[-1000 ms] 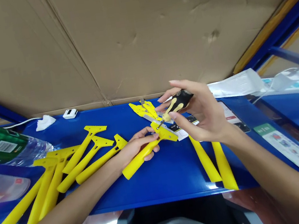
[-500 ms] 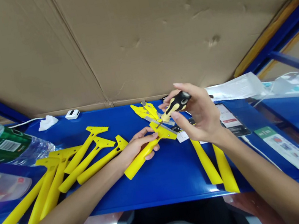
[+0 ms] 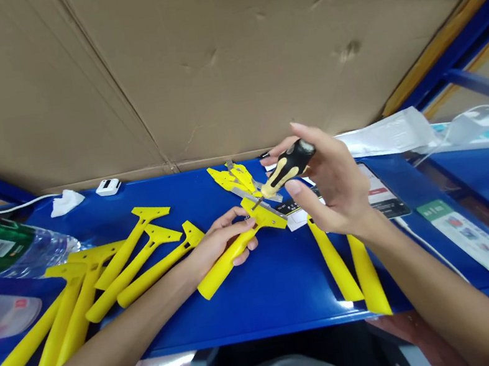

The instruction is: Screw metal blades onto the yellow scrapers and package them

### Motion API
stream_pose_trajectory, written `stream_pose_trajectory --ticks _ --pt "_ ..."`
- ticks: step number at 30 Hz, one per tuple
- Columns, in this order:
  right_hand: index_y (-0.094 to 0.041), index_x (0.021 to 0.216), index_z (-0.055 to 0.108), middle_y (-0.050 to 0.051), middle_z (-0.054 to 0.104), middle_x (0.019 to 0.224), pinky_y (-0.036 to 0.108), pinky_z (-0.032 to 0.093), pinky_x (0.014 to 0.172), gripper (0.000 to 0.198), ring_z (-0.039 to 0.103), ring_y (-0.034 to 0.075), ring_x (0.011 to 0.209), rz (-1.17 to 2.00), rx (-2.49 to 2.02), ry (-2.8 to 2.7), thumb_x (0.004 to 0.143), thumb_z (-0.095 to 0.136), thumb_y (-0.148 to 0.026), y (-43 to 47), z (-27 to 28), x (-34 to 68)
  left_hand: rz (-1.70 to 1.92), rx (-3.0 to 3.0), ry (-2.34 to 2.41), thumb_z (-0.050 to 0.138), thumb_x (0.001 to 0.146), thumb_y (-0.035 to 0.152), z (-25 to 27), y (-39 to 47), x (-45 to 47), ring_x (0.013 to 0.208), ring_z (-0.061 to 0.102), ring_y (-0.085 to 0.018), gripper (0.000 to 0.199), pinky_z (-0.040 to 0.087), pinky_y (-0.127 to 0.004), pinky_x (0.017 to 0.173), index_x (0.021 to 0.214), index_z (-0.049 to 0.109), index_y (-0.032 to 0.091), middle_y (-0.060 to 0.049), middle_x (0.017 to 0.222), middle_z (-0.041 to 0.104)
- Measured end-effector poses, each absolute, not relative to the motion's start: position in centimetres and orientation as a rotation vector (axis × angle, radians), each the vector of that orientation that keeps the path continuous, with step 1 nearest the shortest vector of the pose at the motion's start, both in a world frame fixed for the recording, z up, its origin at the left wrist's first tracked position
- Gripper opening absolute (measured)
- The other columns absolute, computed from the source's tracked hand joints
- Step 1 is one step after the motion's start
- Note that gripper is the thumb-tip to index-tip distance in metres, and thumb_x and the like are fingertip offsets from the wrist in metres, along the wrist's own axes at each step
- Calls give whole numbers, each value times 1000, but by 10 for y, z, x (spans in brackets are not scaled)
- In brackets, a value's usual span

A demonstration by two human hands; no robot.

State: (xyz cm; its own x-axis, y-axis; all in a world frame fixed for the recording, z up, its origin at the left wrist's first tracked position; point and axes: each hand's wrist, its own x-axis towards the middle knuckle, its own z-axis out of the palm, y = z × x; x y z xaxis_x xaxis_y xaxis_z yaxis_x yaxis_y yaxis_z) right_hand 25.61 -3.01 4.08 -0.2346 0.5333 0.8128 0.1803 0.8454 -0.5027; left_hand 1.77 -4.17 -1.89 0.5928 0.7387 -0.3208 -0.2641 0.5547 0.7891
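My left hand is closed around the neck of a yellow scraper, whose head with a metal blade points up and to the right. In my right hand is a screwdriver with a black and cream handle, held loosely between thumb and fingers. Its tip meets the scraper head near the left end of the blade; the screw under it is too small to make out. Just behind the head lies a pile of yellow scraper head pieces with some metal blades.
Several yellow scraper handles lie on the left of the blue table. Two more handles are under my right forearm. A water bottle stands far left. A phone and a printed card are on the right.
The view has shifted slightly. My right hand's fingers have loosened and spread a little around the screwdriver handle. The tip stays on the scraper head, and my left hand keeps its hold.
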Motion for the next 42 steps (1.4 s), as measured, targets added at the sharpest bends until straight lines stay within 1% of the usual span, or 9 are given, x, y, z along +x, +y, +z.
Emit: stream_pose_trajectory --ticks 5,9,14,20,23,29,35,37,42 --pt "-42 159 51 7 70 137 51 73 83 70 77 31 111 398 -481 -1772 96 79 -28 -31 42 254 668 744 711 88 87 33 -15 -42 18 52 61 -10 38 36 -16 35 105 57 22 -1 86 65" --pt "-47 152 57 4 70 138 51 73 78 71 73 34 117 240 -520 -1782 89 87 -34 -26 40 258 659 743 703 87 88 33 -15 -43 18 50 59 -10 37 36 -16 35 107 57 23 1 80 64" --pt "-41 158 52 8 68 143 52 71 88 64 72 34 124 440 -547 -1821 99 76 -36 -32 47 258 695 711 705 89 86 30 -15 -42 20 56 63 -11 37 36 -15 34 102 56 22 -1 87 66" --pt "-41 146 62 5 72 122 48 71 81 65 75 29 106 285 -513 -1710 88 89 -38 -26 43 258 683 723 726 89 85 31 -13 -41 20 55 63 -12 38 35 -15 33 104 57 22 0 83 65" --pt "-42 142 66 4 73 115 51 70 81 63 72 31 107 154 -544 -1737 84 92 -42 -23 44 262 677 736 719 89 85 32 -15 -42 20 55 63 -12 39 35 -16 34 107 57 23 0 81 64" --pt "-36 147 63 8 69 137 53 69 92 55 73 32 119 352 -533 -1817 95 80 -33 -31 51 259 686 751 734 88 86 33 -11 -41 20 49 59 -10 38 34 -15 34 101 55 22 0 77 66" --pt "-38 139 68 4 76 112 47 69 75 63 76 29 97 181 -497 -1756 82 94 -35 -25 46 263 622 774 752 86 89 34 -2 -43 20 40 54 -9 39 34 -16 35 106 53 22 0 71 66" --pt "-40 138 70 3 77 110 50 68 76 66 74 31 96 100 -504 -1787 78 97 -36 -21 44 268 619 768 750 86 88 33 0 -43 21 40 54 -8 40 34 -17 35 107 54 21 1 72 66" --pt "-40 149 65 8 66 140 59 67 97 63 72 36 121 219 -557 -1840 89 86 -43 -25 46 269 643 737 752 87 87 30 0 -44 22 42 56 -8 39 34 -17 35 107 54 21 1 80 67"
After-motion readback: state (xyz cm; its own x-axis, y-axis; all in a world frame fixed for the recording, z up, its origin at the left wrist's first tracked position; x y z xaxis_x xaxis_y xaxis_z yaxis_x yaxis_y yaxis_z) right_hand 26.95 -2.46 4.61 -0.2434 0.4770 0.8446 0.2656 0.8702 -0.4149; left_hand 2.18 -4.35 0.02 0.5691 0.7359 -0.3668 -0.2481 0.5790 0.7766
